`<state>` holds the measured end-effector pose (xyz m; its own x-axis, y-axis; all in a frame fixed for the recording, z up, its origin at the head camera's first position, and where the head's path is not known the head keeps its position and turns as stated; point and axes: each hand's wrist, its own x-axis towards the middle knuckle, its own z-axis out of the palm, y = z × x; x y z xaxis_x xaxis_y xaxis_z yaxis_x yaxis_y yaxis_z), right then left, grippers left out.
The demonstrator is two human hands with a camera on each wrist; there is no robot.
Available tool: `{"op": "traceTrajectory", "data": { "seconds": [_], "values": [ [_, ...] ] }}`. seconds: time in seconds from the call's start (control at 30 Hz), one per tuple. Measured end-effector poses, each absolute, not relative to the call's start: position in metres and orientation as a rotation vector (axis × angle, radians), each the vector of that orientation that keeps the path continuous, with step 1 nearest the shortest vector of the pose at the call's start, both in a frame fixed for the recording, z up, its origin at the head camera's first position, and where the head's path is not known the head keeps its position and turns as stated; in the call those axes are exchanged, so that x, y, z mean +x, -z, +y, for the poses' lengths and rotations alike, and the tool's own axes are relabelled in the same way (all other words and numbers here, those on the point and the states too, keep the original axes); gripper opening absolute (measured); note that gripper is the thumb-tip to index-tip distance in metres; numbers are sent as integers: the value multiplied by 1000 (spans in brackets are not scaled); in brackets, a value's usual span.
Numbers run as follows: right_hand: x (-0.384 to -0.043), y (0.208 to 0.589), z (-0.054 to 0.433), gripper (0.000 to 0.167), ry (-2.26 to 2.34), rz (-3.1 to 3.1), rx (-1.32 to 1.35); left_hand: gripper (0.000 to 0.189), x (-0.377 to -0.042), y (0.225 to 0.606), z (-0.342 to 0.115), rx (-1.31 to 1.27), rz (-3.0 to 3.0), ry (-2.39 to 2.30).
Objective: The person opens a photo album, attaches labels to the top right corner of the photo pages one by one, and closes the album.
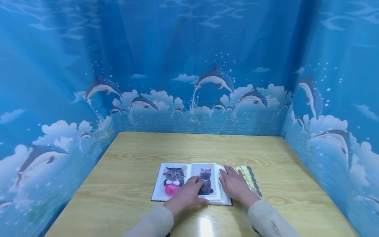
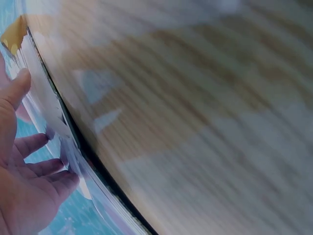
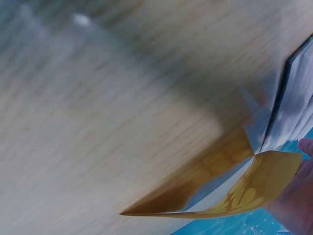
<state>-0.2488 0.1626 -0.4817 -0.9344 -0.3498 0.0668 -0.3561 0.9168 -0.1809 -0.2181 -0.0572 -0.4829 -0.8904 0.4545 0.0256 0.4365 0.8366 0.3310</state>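
Note:
An album (image 1: pixel 174 169) lies spread on the table, a cat picture with a pink ball (image 1: pixel 171 189) on its left page and a grey cat picture (image 1: pixel 205 184) on its right. My left hand (image 1: pixel 188 194) rests on the right page near the inner fold, fingers loosely extended. In the left wrist view, that hand's fingers (image 2: pixel 46 167) touch the pages. My right hand (image 1: pixel 235 186) lies flat over the album's right edge, fingers straight. Beside it is a sheet of round gold stickers (image 1: pixel 248 176), partly hidden by the hand; in the right wrist view this sheet (image 3: pixel 259 183) curls up.
The wooden table (image 1: pixel 133 148) extends around the album on all sides. A blue curtain with dolphins (image 1: pixel 216 80) hangs behind the table and along both sides. A bright light reflection shows on the tabletop near the front.

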Motion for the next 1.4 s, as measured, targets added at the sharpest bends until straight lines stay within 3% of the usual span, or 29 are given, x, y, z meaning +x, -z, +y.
{"op": "traceTrajectory", "data": {
  "seconds": [0.23,0.6,1.0,1.23,1.4],
  "values": [
    [-242,486,165,49,-353,-3075,549,75,-222,484,-67,738,2916,-619],
    [-239,491,161,50,-371,-3078,557,47,-220,482,-70,919,3017,-544],
    [-240,493,160,54,-328,-3037,554,78,-216,477,-49,811,3079,-419],
    [-241,497,161,61,-325,-3051,536,34,-216,480,-50,1038,3242,-464],
    [-241,497,159,66,-352,-3081,507,11,-216,482,-56,1078,3252,-755]
  ]
}}
